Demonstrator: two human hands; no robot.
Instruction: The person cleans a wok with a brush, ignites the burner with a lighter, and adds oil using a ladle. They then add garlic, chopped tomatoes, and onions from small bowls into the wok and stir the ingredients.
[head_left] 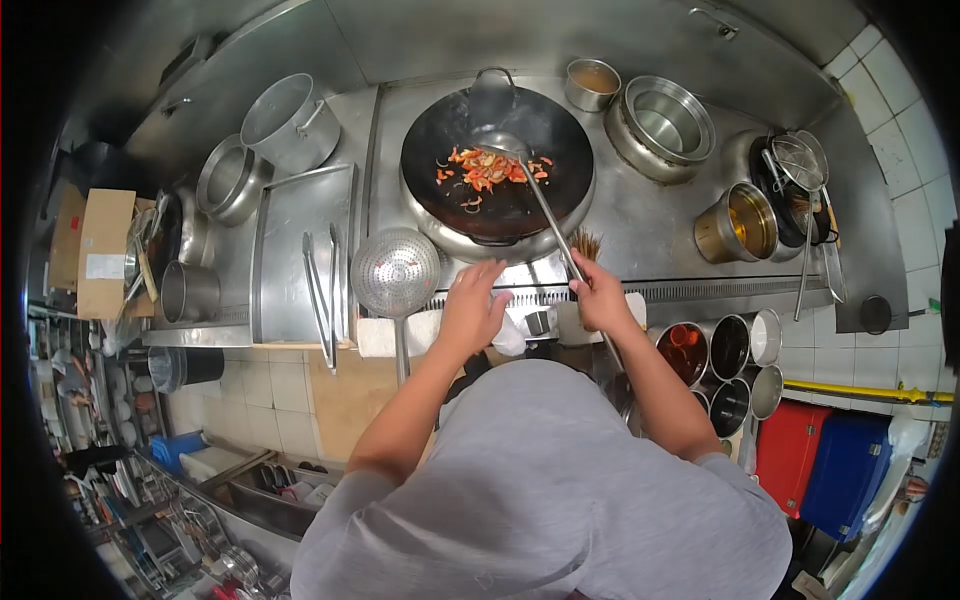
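Note:
A black wok point(548, 115) sits on the burner ahead of me, with orange-red and pale chopped pieces of food point(490, 170) at its centre. My right hand point(598, 296) is wrapped round the long handle of a ladle point(548, 209), whose bowl rests among the food. With fingers stretched forward and nothing in it, my left hand point(474, 305) is over the stove's front edge, close to a white cloth point(509, 337). Left of that hand lies a perforated strainer point(396, 270), its handle pointing toward me. A bristle brush point(587, 244) stands just beyond my right hand.
Tongs point(318, 300) lie on a metal tray point(280, 240) at left, near a tall pot point(290, 122). To the right are nested pots point(662, 120), a container of yellow oil point(748, 225) and a wire skimmer point(799, 160). Seasoning containers point(683, 350) stand below the right edge.

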